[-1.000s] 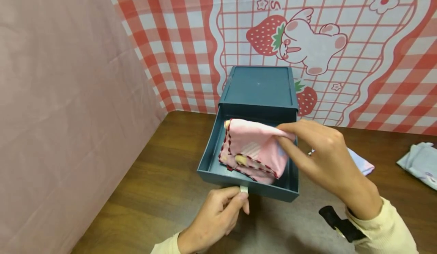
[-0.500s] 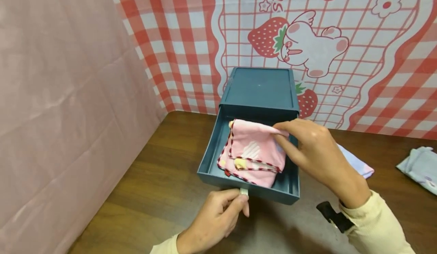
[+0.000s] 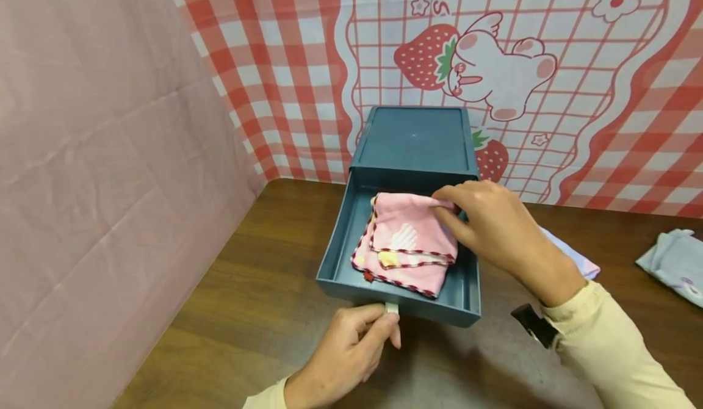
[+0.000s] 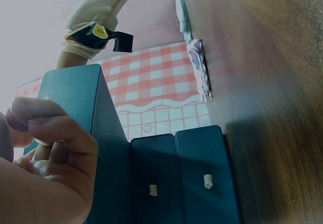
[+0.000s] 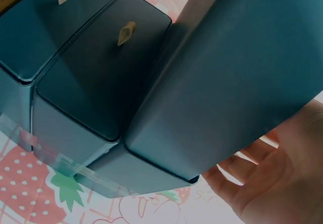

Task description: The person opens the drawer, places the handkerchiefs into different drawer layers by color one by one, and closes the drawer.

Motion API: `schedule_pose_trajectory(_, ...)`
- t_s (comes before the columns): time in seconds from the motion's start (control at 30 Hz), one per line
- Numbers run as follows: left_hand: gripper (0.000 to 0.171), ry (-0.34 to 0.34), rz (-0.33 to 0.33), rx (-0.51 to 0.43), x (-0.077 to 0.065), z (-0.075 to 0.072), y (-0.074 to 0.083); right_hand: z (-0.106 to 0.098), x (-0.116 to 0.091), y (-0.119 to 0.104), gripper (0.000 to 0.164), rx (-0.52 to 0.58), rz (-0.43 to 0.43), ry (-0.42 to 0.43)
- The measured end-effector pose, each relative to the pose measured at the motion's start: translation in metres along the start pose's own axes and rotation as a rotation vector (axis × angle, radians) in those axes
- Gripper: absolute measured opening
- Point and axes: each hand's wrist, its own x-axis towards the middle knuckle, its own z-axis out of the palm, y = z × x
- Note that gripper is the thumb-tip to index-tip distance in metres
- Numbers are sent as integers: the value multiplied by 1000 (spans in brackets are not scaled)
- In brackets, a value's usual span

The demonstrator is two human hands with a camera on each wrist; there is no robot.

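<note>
left hand [image 3: 348, 348]: pinches tab [image 3: 392, 309] fronting drawer [image 3: 439, 312] | right hand [image 3: 491, 229]: pinches cloth [image 3: 412, 238] inside drawer | wrist views, unlike head: two lower drawers [image 4: 186, 168] beneath it

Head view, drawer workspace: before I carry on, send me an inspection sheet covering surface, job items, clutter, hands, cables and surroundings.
Surface: brown wood-grain table.
Job items: folded pink cloth inside the pulled-out top drawer; two lower drawers look shut.
Clutter: lilac cloth, partly hidden by the right arm, and grey-blue cloth, both on the table's right side.
Hands: left hand pinches the drawer's pale tab; right hand pinches the pink cloth's upper edge.
Cables: nothing seen.
Surroundings: strawberry-print backdrop behind, plain pink sheet left.
</note>
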Motion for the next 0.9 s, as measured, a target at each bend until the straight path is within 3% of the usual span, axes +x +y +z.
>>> schedule_pose_trajectory(0.47, 31, -20, -17, -30, 0, -1, 1, 3, 22, 0, 11, -56, 92, -292)
schedule_pose_trajectory(0.6, 31, -17, -19, -34, 0, -1, 1, 2, 24, -2, 11, -74, 94, -316)
schedule_pose_trajectory(0.77, 30, -16, -20, -30, 0, 0, 1, -4, 18, -5, 28, -55, 95, -305)
schedule_pose_trajectory(0.9, 30, -17, -17, -33, 0, 0, 2, -8, 12, -10, 30, -11, 38, -272)
